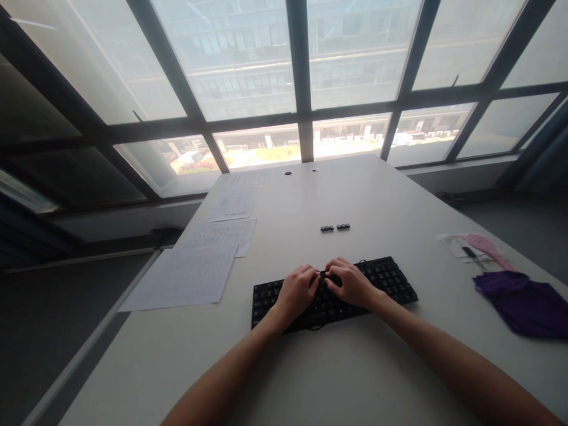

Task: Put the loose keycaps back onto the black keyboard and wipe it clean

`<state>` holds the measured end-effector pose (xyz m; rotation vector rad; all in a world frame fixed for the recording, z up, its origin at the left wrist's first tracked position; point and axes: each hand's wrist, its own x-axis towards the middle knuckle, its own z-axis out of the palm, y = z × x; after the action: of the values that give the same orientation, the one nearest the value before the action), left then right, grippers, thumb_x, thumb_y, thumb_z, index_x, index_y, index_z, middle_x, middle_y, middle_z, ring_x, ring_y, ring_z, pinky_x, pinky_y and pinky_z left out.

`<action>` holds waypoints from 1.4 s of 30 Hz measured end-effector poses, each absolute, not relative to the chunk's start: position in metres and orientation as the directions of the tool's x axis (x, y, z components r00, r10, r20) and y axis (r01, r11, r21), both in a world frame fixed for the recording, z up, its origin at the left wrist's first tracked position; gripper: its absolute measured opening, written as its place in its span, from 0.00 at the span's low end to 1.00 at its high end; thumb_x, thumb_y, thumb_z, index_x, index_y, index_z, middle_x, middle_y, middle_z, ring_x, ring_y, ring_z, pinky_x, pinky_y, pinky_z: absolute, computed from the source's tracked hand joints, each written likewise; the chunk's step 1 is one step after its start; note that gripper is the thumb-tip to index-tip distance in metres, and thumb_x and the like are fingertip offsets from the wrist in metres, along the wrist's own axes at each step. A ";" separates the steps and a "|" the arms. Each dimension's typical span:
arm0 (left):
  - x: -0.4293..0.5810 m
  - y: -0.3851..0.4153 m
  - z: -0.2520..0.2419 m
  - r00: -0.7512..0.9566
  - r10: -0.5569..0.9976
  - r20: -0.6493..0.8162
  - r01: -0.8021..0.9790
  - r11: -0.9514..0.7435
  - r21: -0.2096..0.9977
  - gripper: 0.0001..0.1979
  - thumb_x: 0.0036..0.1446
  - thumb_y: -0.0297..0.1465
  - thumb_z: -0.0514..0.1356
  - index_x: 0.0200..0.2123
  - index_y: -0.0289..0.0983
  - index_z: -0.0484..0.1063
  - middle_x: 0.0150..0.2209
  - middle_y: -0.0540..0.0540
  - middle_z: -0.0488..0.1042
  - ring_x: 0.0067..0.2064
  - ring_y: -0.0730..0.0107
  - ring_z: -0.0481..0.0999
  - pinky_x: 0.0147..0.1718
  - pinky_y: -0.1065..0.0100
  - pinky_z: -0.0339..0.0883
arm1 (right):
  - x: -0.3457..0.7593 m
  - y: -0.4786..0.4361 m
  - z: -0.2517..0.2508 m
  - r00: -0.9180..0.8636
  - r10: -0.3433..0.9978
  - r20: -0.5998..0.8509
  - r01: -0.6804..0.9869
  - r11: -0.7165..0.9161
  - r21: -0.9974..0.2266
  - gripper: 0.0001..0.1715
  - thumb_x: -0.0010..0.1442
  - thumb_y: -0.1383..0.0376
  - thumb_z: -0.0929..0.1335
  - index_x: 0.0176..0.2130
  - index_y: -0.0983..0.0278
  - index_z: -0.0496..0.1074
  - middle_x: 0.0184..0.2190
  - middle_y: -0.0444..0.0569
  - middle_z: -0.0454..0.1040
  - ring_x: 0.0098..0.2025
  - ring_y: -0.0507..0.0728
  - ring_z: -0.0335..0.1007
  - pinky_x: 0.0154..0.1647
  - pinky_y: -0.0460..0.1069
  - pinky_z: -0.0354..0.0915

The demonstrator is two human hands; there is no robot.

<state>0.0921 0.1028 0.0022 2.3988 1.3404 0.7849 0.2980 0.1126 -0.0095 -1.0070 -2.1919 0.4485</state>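
Observation:
A black keyboard (390,281) lies on the white table (310,367) in front of me. Both my hands rest over its middle. My left hand (296,292) and my right hand (350,283) have their fingers curled and pinched together over the top rows, meeting at a small dark piece that looks like a keycap; I cannot tell which hand holds it. Beyond the keyboard, two short rows of loose black keycaps (335,227) lie on the table.
Several printed paper sheets (186,275) lie at the left of the table. At the right edge lie a purple cloth (523,302) and a clear bag with a pink tool (477,245). Large windows stand behind the table's far edge.

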 end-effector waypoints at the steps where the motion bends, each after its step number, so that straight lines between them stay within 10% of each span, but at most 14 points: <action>1: 0.092 0.102 0.003 0.427 0.845 0.321 0.700 -0.534 0.474 0.07 0.67 0.28 0.58 0.39 0.39 0.77 0.42 0.45 0.80 0.44 0.62 0.79 0.48 0.64 0.72 | 0.298 0.113 -0.010 -0.472 0.767 0.433 0.541 0.641 -0.545 0.04 0.62 0.70 0.70 0.35 0.61 0.72 0.40 0.52 0.76 0.45 0.61 0.70 0.48 0.56 0.70; 20: 0.085 0.124 0.013 0.293 0.919 0.264 0.626 -0.393 0.674 0.08 0.64 0.30 0.61 0.44 0.39 0.79 0.43 0.45 0.83 0.43 0.63 0.82 0.46 0.64 0.75 | 0.305 0.128 -0.015 -0.255 0.878 0.405 0.569 0.475 -0.671 0.08 0.65 0.70 0.67 0.42 0.61 0.77 0.39 0.49 0.81 0.40 0.58 0.76 0.46 0.53 0.70; 29: 0.116 0.241 0.015 0.211 0.962 0.173 0.739 -0.272 0.616 0.10 0.61 0.27 0.65 0.46 0.36 0.81 0.44 0.43 0.83 0.41 0.64 0.83 0.47 0.66 0.74 | 0.309 0.237 0.005 -0.201 0.915 0.350 0.851 0.340 -0.400 0.08 0.64 0.71 0.70 0.43 0.63 0.79 0.42 0.54 0.81 0.49 0.62 0.72 0.51 0.53 0.66; 42: 0.144 0.268 0.012 0.148 0.982 0.118 0.810 -0.189 0.555 0.06 0.60 0.28 0.65 0.38 0.40 0.84 0.39 0.43 0.84 0.43 0.59 0.82 0.47 0.63 0.72 | 0.296 0.272 0.006 -0.341 0.892 0.298 0.845 0.430 -0.317 0.12 0.64 0.74 0.67 0.33 0.64 0.80 0.38 0.56 0.82 0.48 0.64 0.71 0.54 0.58 0.59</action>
<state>0.1443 0.2681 0.0122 2.0721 1.7192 0.6571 0.2961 0.2723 0.0055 -1.4722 -2.2639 0.1472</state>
